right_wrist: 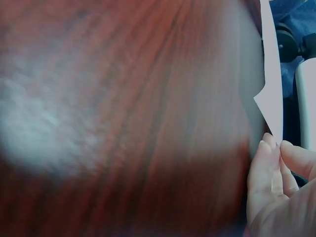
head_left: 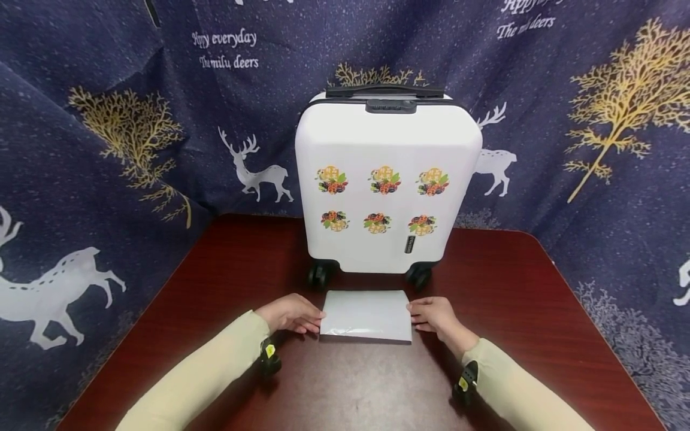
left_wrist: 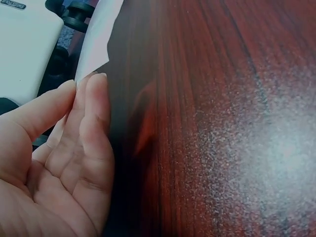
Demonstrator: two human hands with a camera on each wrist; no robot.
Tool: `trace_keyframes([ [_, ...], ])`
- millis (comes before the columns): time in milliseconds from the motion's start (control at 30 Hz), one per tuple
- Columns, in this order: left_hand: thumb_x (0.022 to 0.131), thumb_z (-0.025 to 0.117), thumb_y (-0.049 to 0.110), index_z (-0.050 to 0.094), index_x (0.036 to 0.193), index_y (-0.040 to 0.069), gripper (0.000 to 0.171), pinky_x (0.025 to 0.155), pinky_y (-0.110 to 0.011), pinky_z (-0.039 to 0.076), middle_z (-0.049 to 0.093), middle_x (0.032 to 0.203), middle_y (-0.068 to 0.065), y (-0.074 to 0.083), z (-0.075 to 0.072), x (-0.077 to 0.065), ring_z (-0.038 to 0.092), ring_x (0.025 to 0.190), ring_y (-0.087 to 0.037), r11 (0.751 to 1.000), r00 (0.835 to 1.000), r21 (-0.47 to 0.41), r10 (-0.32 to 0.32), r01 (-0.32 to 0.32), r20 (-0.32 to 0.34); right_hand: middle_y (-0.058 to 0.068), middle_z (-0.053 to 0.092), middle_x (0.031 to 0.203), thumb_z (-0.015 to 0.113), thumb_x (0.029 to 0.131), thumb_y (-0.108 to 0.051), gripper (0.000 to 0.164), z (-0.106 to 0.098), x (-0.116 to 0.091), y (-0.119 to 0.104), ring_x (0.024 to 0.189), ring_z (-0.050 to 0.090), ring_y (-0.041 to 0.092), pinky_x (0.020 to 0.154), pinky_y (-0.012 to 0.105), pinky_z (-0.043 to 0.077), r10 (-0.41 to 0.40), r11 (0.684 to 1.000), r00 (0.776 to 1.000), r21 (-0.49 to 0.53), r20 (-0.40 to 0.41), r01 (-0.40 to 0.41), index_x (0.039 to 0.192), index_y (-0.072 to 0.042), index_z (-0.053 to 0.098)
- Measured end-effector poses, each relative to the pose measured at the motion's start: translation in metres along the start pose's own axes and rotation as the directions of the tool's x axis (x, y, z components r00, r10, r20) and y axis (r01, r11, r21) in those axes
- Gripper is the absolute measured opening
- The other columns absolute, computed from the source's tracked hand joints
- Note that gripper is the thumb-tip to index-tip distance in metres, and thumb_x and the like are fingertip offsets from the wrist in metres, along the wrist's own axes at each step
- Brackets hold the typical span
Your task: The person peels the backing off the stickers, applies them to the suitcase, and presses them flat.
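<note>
A white, slightly glossy sheet [head_left: 366, 314] is held level between two hands, in front of the suitcase. My left hand [head_left: 293, 313] pinches its left edge between thumb and fingers; the left wrist view shows the left hand [left_wrist: 64, 153] at a corner of the sheet [left_wrist: 98, 44]. On the other side, my right hand [head_left: 435, 314] pinches the right edge, and the right wrist view shows the right hand [right_wrist: 276, 187] with thumb and fingertips on the sheet [right_wrist: 273, 74]. A shadow lies on the table below the sheet's near edge.
A white suitcase [head_left: 388, 143] with two rows of fruit stickers [head_left: 385, 181] stands upright on the dark red table [head_left: 242, 251], behind the sheet. Its black wheels [head_left: 320, 272] rest close to the sheet's far edge. A blue cloth [head_left: 242, 102] with deer and trees hangs behind.
</note>
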State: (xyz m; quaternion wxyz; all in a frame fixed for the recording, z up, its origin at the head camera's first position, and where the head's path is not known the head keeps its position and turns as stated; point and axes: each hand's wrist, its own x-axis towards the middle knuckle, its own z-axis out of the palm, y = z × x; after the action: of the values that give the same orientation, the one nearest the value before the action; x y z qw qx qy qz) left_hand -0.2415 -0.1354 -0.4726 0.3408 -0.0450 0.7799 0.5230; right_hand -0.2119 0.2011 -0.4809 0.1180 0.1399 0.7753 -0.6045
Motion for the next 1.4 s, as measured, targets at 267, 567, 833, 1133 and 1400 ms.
trace_keyframes([
  [267,0.095,0.071,0.016,0.073,0.106,-0.001,0.02,0.057,-0.018,0.053,0.078,0.084,-0.002,0.002,0.002,0.009,0.072,0.07,-0.008,1.0,1.0,0.006,-0.01,0.01,-0.024,0.005,0.075,0.085,0.068,0.094,-0.005,0.034,-0.002,0.012,-0.004,0.066,0.067,0.008,0.062,0.027,0.061,-0.034,0.998,0.999,-0.05,-0.014,0.033,0.12,0.017,0.065],
  [567,0.095,0.071,0.015,0.072,0.106,0.0,0.019,0.054,-0.016,0.051,0.074,0.076,0.001,0.007,0.004,0.02,0.071,0.068,-0.009,0.999,0.998,-0.039,-0.022,0.02,-0.053,-0.003,0.072,0.076,0.068,0.093,-0.005,0.036,-0.004,0.02,-0.005,0.063,0.066,0.006,0.06,0.025,0.058,-0.045,0.998,0.998,-0.052,-0.034,0.043,0.121,0.017,0.065],
  [833,0.095,0.071,0.015,0.072,0.109,-0.001,0.021,0.054,-0.016,0.051,0.075,0.079,0.001,0.008,0.004,0.026,0.07,0.067,-0.007,0.999,0.998,-0.037,-0.024,0.022,-0.059,0.011,0.075,0.087,0.061,0.096,-0.004,0.033,-0.001,0.025,-0.008,0.064,0.065,0.006,0.06,0.026,0.059,-0.026,0.996,0.997,-0.085,-0.075,0.02,0.121,0.016,0.065],
  [1133,0.095,0.072,0.015,0.071,0.109,-0.001,0.022,0.059,-0.019,0.053,0.078,0.085,-0.002,0.015,0.001,0.029,0.071,0.071,-0.009,0.999,0.995,-0.023,-0.027,0.025,-0.095,0.026,0.074,0.104,0.053,0.098,-0.002,0.034,0.0,0.024,-0.011,0.072,0.066,0.009,0.067,0.029,0.061,-0.034,0.994,0.998,-0.103,-0.056,0.029,0.125,0.017,0.062],
  [1400,0.095,0.072,0.015,0.072,0.107,-0.002,0.02,0.059,-0.02,0.052,0.078,0.084,-0.003,0.016,0.001,0.029,0.071,0.069,-0.009,1.0,0.995,-0.01,-0.031,0.03,-0.1,0.019,0.071,0.101,0.055,0.098,-0.002,0.033,0.001,0.02,-0.014,0.078,0.065,0.012,0.072,0.032,0.062,-0.023,0.993,0.999,-0.118,-0.035,0.018,0.125,0.016,0.062],
])
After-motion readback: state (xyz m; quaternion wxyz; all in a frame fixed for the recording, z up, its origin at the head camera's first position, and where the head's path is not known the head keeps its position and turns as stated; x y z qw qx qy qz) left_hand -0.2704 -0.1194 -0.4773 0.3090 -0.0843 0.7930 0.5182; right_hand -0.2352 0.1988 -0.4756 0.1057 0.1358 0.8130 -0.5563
